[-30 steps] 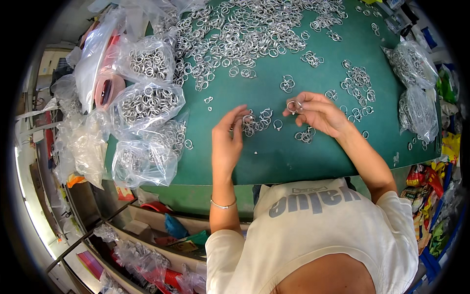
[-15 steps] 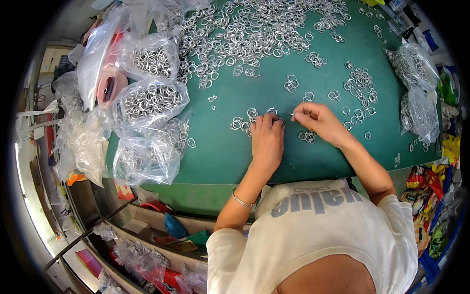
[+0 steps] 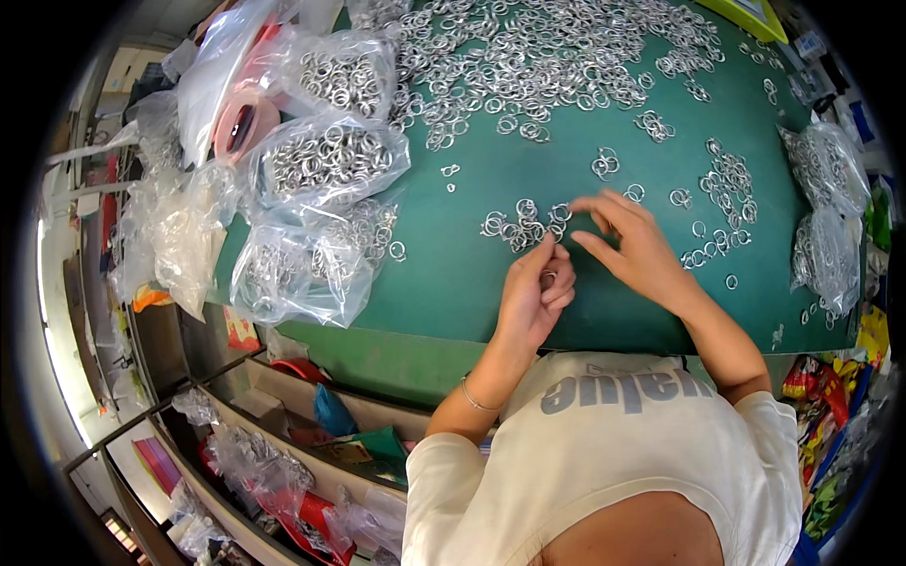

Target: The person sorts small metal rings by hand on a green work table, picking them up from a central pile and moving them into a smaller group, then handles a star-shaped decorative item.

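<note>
My left hand (image 3: 536, 294) is turned partly palm up, with its fingers curled around a silver metal ring (image 3: 548, 276); only part of that ring shows. Just beyond its fingertips lies a small cluster of silver rings (image 3: 525, 226) on the green tabletop. To the right, my right hand (image 3: 630, 243) hovers with thumb and fingers apart, its fingertips beside the cluster's right edge. I see nothing between those fingers, which are slightly blurred.
A wide heap of rings (image 3: 557, 57) covers the far side of the green table (image 3: 444, 283). Clear bags of rings (image 3: 330, 160) line the left, near a roll of tape (image 3: 247, 123). More bags (image 3: 826, 250) and loose rings (image 3: 731, 184) are at right. Open drawers (image 3: 311, 415) sit below.
My left hand has drawn back from the ring cluster and turned over, fingers curled. My right hand's pinch has opened out. The view has shifted, moving the table's contents rightward in the picture.
</note>
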{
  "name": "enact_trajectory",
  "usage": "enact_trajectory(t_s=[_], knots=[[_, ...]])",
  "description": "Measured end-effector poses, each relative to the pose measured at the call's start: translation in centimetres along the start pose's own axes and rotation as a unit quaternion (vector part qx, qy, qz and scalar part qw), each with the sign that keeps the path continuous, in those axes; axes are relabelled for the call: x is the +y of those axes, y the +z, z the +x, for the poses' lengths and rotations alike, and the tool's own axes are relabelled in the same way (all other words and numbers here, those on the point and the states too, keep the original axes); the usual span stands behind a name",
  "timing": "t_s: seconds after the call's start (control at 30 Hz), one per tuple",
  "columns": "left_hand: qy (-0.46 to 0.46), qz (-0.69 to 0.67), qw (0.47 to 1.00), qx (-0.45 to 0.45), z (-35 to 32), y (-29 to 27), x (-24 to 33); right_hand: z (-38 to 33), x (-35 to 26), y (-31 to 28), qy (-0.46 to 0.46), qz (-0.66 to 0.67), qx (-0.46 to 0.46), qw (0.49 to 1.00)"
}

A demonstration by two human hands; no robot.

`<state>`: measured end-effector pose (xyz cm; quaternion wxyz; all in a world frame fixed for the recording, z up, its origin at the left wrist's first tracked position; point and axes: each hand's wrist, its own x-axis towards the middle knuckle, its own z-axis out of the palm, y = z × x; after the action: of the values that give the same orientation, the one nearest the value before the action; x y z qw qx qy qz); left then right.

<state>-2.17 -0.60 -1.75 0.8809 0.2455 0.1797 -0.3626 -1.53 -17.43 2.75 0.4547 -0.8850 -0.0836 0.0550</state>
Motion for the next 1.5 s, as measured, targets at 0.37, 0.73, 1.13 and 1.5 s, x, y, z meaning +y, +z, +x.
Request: enact_trajectory(t_s=[0.37, 0.73, 1.13, 1.5], knots=[[0.333, 0.728, 0.418, 0.43, -4.0, -6.6, 7.8, 4.2, 4.2, 4.4, -0.087, -0.123, 0.027, 0.988], [0.4, 0.621, 0.544, 0.397, -2.8, -6.8, 7.6, 1.0, 6.6, -3.7, 0.106, 0.122, 0.15, 0.975], [0.249, 0.83, 0.484, 0.123, 1.4, 0.9, 0.2, 0.2, 5.3, -4.5, 0.118, -0.161, 0.157, 0.967], [0.176, 0.426, 0.874, 0.157, 1.1, -0.5, 2.2, -0.4, 3.5, 2.2, -0.15, -0.178, 0.055, 0.971]])
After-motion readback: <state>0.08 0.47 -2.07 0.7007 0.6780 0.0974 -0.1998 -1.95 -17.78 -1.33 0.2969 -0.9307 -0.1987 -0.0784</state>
